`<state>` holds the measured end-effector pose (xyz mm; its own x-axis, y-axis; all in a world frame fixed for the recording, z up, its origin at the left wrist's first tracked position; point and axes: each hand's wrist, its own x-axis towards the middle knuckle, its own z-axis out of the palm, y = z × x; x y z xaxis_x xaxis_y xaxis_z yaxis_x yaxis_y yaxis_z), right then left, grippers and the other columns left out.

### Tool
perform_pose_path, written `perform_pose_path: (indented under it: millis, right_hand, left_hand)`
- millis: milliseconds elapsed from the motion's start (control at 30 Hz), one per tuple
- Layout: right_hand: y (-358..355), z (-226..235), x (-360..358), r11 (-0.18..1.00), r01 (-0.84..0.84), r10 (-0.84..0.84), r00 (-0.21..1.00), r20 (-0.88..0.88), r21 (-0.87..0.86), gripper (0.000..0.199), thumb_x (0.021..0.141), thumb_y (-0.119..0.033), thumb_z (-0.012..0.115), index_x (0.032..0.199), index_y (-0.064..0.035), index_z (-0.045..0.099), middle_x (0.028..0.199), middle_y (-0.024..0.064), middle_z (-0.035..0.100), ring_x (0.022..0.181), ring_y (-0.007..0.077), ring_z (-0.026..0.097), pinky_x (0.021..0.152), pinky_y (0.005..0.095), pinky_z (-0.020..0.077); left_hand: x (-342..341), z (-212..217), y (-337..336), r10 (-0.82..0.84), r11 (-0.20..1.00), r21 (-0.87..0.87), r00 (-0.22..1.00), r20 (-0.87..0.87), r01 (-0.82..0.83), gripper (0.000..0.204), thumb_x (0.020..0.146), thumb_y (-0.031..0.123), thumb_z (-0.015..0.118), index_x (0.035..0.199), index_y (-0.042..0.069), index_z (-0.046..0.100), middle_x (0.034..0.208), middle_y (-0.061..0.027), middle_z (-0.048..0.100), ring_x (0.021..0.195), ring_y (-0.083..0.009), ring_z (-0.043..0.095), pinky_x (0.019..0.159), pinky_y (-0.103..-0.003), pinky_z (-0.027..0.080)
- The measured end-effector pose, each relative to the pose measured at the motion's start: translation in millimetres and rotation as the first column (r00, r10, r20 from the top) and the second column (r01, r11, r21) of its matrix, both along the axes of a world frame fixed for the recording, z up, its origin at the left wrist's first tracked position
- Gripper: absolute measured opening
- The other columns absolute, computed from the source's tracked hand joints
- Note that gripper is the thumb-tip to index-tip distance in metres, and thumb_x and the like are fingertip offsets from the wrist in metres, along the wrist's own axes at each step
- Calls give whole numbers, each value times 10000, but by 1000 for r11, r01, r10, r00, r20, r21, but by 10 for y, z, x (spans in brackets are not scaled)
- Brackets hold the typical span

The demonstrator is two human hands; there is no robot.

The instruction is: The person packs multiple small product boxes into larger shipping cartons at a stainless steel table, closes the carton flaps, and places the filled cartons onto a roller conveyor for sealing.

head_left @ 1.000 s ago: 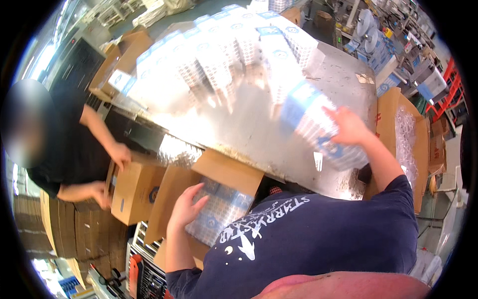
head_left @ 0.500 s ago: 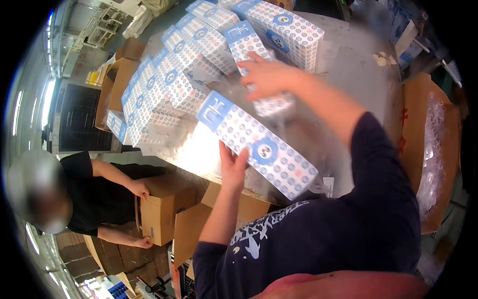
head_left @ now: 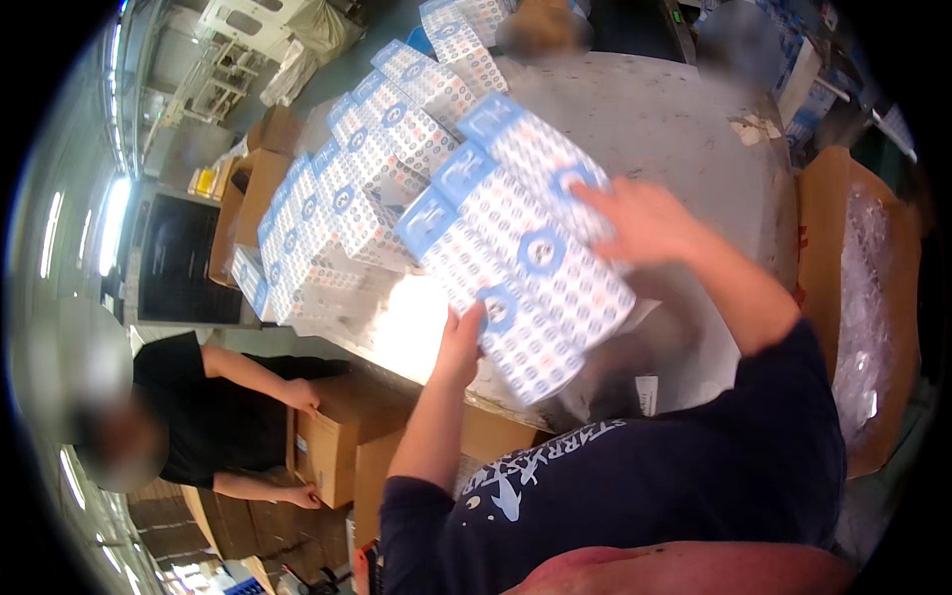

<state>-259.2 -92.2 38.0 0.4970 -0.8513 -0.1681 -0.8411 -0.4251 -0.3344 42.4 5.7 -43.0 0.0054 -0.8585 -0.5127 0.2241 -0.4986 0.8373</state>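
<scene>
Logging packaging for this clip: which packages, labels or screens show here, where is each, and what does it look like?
Held boxes: three long white cartons, blue ends and rings, between left hand and right hand.
Box rows: same cartons, lined up across the metal table.
Brown carton: lower left, under a co-worker's hands.
Open carton: right edge, clear plastic inside.
White label: small, table's near edge.

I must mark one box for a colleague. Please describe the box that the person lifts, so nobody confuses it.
Find the grey table with its row of patterned blue-and-white boxes. Nearest the camera, both hands grip a stack of the same boxes. It alone is off the table, tilted, held between two hands.
</scene>
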Motion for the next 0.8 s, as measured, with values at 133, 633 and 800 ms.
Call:
perform_pose_path:
  millis: [133, 633, 800]
  right_hand:
    - [320, -394, -666, 704, 55, -547, 678, 491, 708, 647, 854, -488, 532, 1365, -122, 381, 1214, 140, 550, 1046, 240, 566, 870, 397, 456]
    - [950, -445, 617, 430, -740, -531, 257, 808, 518, 449, 916, -326, 496, 1214, 9, 509, 1169, 118, 582, 1019, 194, 586, 890, 399, 479]
    - [2456, 11, 1229, 155, -958, 800, 264, 539, 240, 473, 794, -150, 698, 1219, -20, 536, 1141, 128, 608, 1011, 220, 593, 901, 322, 458]
  left_hand:
    - [0, 130, 593, -221, 975, -19, 973, -66, 220, 576, 818, 135, 586, 1322, -3, 343, 1216, -136, 521, 1090, -245, 549, 912, -355, 468]
    - [1030, 1815, 2260, 252, 795, -602, 861, 442, 76, 793, 582, 168, 798, 1256, -38, 434, 1103, -124, 601, 958, -230, 608, 793, -371, 519]
    - [2054, 2128, 3603, 147, 891, -454, 945, 291, 2, 780, 630, 282, 790, 1249, -45, 447, 1144, -138, 591, 985, -225, 614, 829, -360, 516]
